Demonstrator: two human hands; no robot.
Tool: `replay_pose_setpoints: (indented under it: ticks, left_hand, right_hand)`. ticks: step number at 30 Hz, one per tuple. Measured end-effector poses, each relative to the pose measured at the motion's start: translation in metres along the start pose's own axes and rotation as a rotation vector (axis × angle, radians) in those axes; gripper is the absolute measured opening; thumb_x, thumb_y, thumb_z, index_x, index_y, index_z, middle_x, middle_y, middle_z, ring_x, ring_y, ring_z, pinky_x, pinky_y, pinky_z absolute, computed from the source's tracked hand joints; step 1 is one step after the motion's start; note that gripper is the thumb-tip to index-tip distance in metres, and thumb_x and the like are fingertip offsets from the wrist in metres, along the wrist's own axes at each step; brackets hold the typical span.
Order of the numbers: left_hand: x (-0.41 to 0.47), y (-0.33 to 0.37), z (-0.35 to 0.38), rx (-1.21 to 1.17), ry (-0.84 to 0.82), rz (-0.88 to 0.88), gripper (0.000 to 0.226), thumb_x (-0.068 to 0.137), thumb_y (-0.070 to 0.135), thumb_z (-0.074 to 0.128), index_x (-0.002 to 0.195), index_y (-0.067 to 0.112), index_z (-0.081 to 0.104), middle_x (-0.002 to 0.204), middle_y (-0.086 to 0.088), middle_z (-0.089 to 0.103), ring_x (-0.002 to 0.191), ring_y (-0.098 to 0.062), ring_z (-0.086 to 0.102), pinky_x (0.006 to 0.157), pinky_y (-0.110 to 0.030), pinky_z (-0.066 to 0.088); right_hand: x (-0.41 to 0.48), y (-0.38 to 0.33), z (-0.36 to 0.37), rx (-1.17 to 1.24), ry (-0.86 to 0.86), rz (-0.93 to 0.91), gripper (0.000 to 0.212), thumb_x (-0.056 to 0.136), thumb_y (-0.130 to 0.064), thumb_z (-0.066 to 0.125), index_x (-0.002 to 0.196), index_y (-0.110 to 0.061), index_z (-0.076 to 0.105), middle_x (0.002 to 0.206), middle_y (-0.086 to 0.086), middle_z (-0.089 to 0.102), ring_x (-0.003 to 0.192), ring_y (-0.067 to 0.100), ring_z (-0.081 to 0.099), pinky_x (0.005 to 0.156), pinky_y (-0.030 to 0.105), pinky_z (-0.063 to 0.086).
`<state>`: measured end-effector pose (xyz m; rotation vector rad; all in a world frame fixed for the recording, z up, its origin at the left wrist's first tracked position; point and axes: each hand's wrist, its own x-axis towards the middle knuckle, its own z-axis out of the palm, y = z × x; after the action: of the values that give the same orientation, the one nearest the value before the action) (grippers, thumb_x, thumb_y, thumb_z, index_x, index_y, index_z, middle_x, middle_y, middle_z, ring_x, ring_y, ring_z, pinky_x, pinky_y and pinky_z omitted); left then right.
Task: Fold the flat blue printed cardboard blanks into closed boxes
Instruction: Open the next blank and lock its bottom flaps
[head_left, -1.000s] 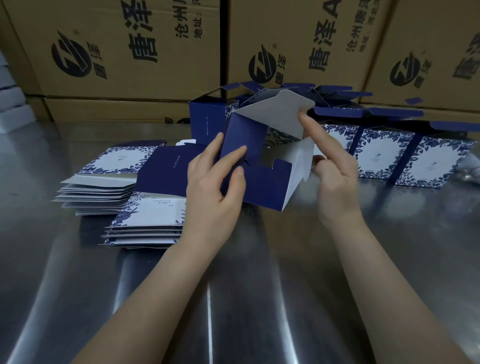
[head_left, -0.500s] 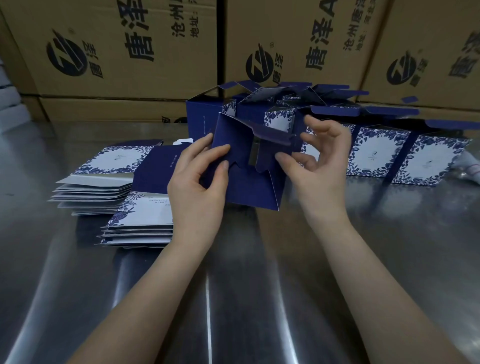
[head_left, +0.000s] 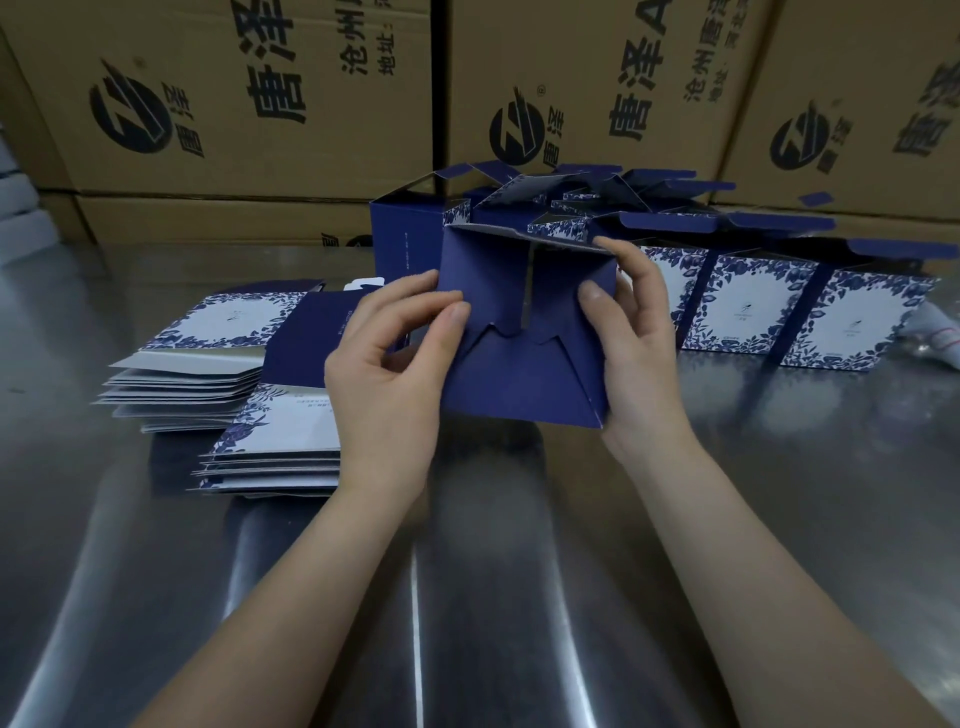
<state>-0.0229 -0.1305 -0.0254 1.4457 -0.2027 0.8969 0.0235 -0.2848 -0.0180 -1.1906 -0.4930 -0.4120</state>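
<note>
From the head view, the half-formed box (head_left: 524, 332) is held up just above the steel table (head_left: 467, 597), centre and near, its interlocking bottom flaps turned toward the person, probably so the tabs can be seen as they are seated. A narrow gap shows between the flaps, so the bottom looks not yet locked.

The left hand (head_left: 389, 374) curls at the box's left edge, thumb and forefinger pinching the side flap there. The right hand (head_left: 639, 353) wraps the right side, its thumb pressed flat on the blue face and its fingers hidden behind.

Flat blanks (head_left: 218, 374) are stacked to the left within easy reach. Erected boxes (head_left: 743, 306) with their lids open stand far right, against the brown cartons (head_left: 260, 93).
</note>
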Motion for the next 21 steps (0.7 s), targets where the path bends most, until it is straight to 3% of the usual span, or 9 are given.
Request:
replay_pose_setpoints:
  ticks: [2,5,9,13,21]
  left_hand:
    - [0.0013,0.0019,-0.0004,-0.034,0.002,0.009,0.016,0.088,0.008,0.071,0.09,0.023,0.07,0.108,-0.007,0.067,0.1,-0.003,0.063,0.082,-0.012,0.046]
    - [0.004,0.002,0.0002,-0.108,0.01,-0.034,0.027,0.084,0.011,0.074,0.103,0.027,0.063,0.103,-0.001,0.064,0.092,-0.005,0.06,0.083,-0.016,0.047]
    - [0.0057,-0.0013,-0.0001,-0.2,-0.058,-0.126,0.05,0.083,0.017,0.073,0.128,0.027,0.054,0.123,0.004,0.062,0.116,-0.009,0.059,0.097,-0.027,0.05]
    - [0.0038,-0.0033,0.0,-0.234,-0.127,-0.123,0.051,0.088,0.011,0.069,0.133,0.027,0.051,0.138,0.003,0.057,0.128,-0.012,0.054,0.108,-0.041,0.046]
    - [0.0034,-0.0025,0.0019,-0.214,-0.127,-0.102,0.054,0.09,-0.007,0.063,0.136,0.017,0.047,0.141,-0.004,0.054,0.132,-0.019,0.051,0.111,-0.045,0.042]
  right_hand:
    - [-0.0011,-0.0036,0.0017,0.024,0.007,0.019,0.03,0.091,-0.013,0.055,0.116,-0.029,0.059,0.12,0.001,0.063,0.111,0.019,0.059,0.098,0.04,0.047]
    - [-0.0019,-0.0068,0.0037,0.04,0.005,0.036,0.032,0.091,-0.014,0.056,0.12,-0.026,0.059,0.12,0.001,0.064,0.114,0.021,0.059,0.101,0.042,0.048]
    - [-0.0041,-0.0063,0.0084,0.035,-0.023,0.024,0.035,0.091,-0.012,0.058,0.125,-0.02,0.057,0.118,-0.001,0.066,0.114,0.018,0.059,0.1,0.037,0.049]
    - [-0.0052,-0.007,0.0102,0.031,-0.026,0.024,0.036,0.089,-0.011,0.06,0.123,-0.022,0.058,0.118,-0.002,0.066,0.113,0.015,0.061,0.095,0.03,0.05]
    - [-0.0067,-0.0061,0.0096,0.019,0.007,0.038,0.034,0.089,-0.004,0.057,0.117,-0.021,0.06,0.127,0.011,0.061,0.124,0.034,0.053,0.107,0.051,0.041]
